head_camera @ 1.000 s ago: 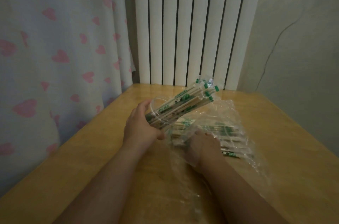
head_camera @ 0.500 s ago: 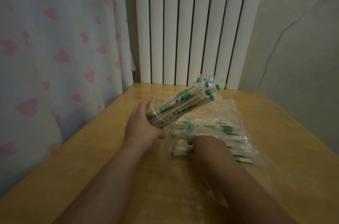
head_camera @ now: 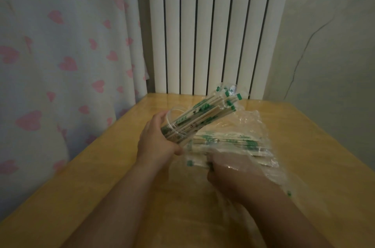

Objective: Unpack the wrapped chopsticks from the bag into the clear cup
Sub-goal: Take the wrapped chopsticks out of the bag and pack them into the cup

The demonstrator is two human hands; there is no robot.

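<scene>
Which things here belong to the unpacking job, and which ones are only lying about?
Job: clear cup, tilted in the left hand; wrapped chopsticks; bag, right hand inside it.
Only around: table, radiator, heart-print curtain.

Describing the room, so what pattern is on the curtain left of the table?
Pink hearts on a pale curtain, seen best in the head view.

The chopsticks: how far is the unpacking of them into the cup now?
Done: a bundle of chopsticks sits in the tilted clear cup, held by the left hand. In hand: the right hand, inside the bag, grips the remaining stack. Left: moving that stack over.
</scene>
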